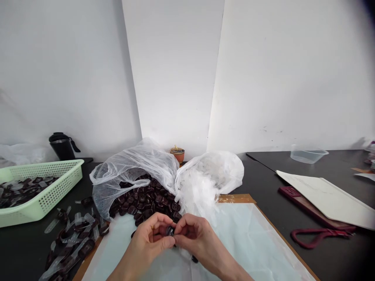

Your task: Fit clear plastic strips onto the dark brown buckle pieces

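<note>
My left hand (150, 240) and my right hand (200, 238) meet at the front of a pale sheet (243, 234). Between their fingertips is a small shiny dark plastic piece (169, 231), mostly covered by the fingers. Both hands are closed on it. Just beyond them, a heap of dark red-brown plastic pieces (143, 201) spills from a clear plastic bag (117, 168). Right of the heap, clear plastic strips (196, 191) spill from a white bag (231, 168). Another small dark piece (194, 258) shows below my right hand.
On the left stand a green basket (55, 191), loose dark pieces with clear strips (73, 242) and a black cup (62, 146). A small pot (177, 154) is by the wall. At right are scissors (310, 238), a notebook (328, 195), a dark red case (310, 205) and a clear tub (307, 155).
</note>
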Motion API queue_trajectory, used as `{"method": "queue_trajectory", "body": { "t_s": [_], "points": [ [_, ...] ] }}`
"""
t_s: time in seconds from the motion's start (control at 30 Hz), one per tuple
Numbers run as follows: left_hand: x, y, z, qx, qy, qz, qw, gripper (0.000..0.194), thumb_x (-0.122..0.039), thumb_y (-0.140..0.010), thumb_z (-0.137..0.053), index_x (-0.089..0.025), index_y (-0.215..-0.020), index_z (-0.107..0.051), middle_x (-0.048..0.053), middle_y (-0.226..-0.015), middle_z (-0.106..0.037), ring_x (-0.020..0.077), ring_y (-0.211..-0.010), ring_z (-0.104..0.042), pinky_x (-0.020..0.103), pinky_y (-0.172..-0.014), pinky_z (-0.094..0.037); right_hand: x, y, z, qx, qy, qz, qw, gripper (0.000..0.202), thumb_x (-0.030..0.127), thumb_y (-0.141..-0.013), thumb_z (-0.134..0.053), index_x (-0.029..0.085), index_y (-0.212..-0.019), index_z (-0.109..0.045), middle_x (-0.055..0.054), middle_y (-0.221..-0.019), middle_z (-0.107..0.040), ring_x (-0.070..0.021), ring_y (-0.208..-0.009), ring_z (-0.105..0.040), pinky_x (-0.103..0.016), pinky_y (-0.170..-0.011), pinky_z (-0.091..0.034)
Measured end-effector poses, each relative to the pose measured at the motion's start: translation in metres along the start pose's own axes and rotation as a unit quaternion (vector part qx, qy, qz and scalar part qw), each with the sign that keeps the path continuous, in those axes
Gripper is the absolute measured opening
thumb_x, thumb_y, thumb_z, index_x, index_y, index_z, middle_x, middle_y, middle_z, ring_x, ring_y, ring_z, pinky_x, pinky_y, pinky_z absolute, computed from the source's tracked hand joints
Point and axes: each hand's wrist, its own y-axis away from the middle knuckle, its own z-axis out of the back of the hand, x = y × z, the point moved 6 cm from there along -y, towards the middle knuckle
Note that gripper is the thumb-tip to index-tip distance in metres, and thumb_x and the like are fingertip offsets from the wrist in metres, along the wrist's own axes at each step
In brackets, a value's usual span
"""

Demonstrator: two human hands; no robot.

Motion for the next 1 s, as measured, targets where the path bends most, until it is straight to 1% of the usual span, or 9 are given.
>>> {"method": "queue_trajectory", "body": {
  "t_s": [0.1,0.2,0.33,0.4,0.47,0.63,0.73,0.87,1.0],
  "points": [
    [0.001,0.001,-0.002,0.016,0.064,0.008,0.998,0.03,-0.023,-0.073,-0.08,-0.022,-0.102,-0.071,0.005,-0.098,-0.072,0.0198,-0.092,-0.061,0.029,-0.081,-0.046,0.001,0.0,0.0,0.009,-0.054,0.0,0.998,0.014,0.023,-0.071,-0.075,0.016,-0.072,-0.063,0.003,-0.062,-0.059,-0.0087,-0.055,-0.047,-0.021,-0.052,-0.035],
    [0.004,0.002,-0.003,0.0,0.106,0.017,0.994,0.029,-0.03,-0.073,-0.08,-0.023,-0.099,-0.071,0.003,-0.092,-0.071,0.0162,-0.082,-0.058,0.027,-0.075,-0.044,0.003,-0.001,0.002,0.009,-0.063,-0.006,0.998,0.018,0.028,-0.069,-0.078,0.016,-0.07,-0.064,0.004,-0.058,-0.057,-0.0089,-0.052,-0.047,-0.021,-0.051,-0.037],
    [0.005,0.003,-0.007,-0.007,0.093,0.035,0.995,0.027,-0.033,-0.07,-0.082,-0.022,-0.092,-0.073,-0.002,-0.076,-0.061,0.0123,-0.07,-0.049,0.023,-0.066,-0.039,0.008,0.001,0.005,-0.016,-0.035,0.014,0.999,0.016,0.027,-0.07,-0.078,0.016,-0.069,-0.066,0.003,-0.063,-0.056,-0.0098,-0.055,-0.047,-0.022,-0.052,-0.039],
    [0.003,0.003,-0.008,-0.008,0.092,0.043,0.995,0.027,-0.033,-0.07,-0.082,-0.021,-0.093,-0.073,-0.003,-0.074,-0.059,0.0124,-0.069,-0.048,0.024,-0.065,-0.039,0.013,0.003,0.006,-0.032,-0.03,0.047,0.998,0.016,0.026,-0.071,-0.078,0.017,-0.068,-0.065,0.001,-0.071,-0.057,-0.0109,-0.062,-0.05,-0.022,-0.055,-0.04],
    [0.002,0.003,-0.008,-0.009,0.09,0.048,0.995,0.026,-0.033,-0.07,-0.082,-0.021,-0.091,-0.073,-0.002,-0.074,-0.059,0.013,-0.07,-0.048,0.024,-0.066,-0.039,0.018,0.004,0.005,-0.038,-0.045,0.064,0.996,0.019,0.029,-0.073,-0.077,0.017,-0.069,-0.063,0.001,-0.072,-0.056,-0.0115,-0.063,-0.051,-0.022,-0.055,-0.041],
    [0.002,0.003,-0.006,0.006,0.078,0.059,0.995,0.025,-0.033,-0.072,-0.08,-0.019,-0.091,-0.073,-0.002,-0.072,-0.059,0.0139,-0.071,-0.049,0.026,-0.068,-0.04,0.02,0.003,0.0,-0.013,-0.091,0.057,0.994,0.029,0.041,-0.081,-0.071,0.017,-0.076,-0.056,0.003,-0.062,-0.054,-0.0103,-0.054,-0.048,-0.021,-0.048,-0.041],
    [-0.002,0.003,-0.007,0.014,0.094,0.053,0.994,0.024,-0.033,-0.074,-0.079,-0.019,-0.091,-0.072,-0.001,-0.073,-0.061,0.0144,-0.073,-0.051,0.027,-0.071,-0.04,0.021,0.003,-0.003,0.007,-0.136,0.061,0.989,0.03,0.044,-0.084,-0.068,0.017,-0.08,-0.055,0.001,-0.068,-0.058,-0.01,-0.053,-0.052,-0.02,-0.046,-0.043],
    [-0.006,0.005,-0.008,0.012,0.11,0.055,0.992,0.022,-0.032,-0.073,-0.079,-0.02,-0.09,-0.072,-0.003,-0.072,-0.059,0.0127,-0.072,-0.051,0.024,-0.069,-0.039,0.021,0.003,-0.005,0.011,-0.183,0.06,0.981,0.032,0.046,-0.083,-0.068,0.017,-0.081,-0.053,-0.003,-0.083,-0.064,-0.0094,-0.051,-0.058,-0.022,-0.045,-0.047],
    [-0.007,0.005,-0.007,0.006,0.115,0.043,0.992,0.021,-0.032,-0.075,-0.078,-0.021,-0.09,-0.071,-0.001,-0.08,-0.063,0.0153,-0.078,-0.055,0.027,-0.074,-0.041,0.021,0.004,-0.007,0.012,-0.2,0.038,0.979,0.034,0.047,-0.081,-0.07,0.018,-0.081,-0.054,-0.001,-0.073,-0.065,-0.0114,-0.053,-0.061,-0.023,-0.05,-0.05]
  ]
}}
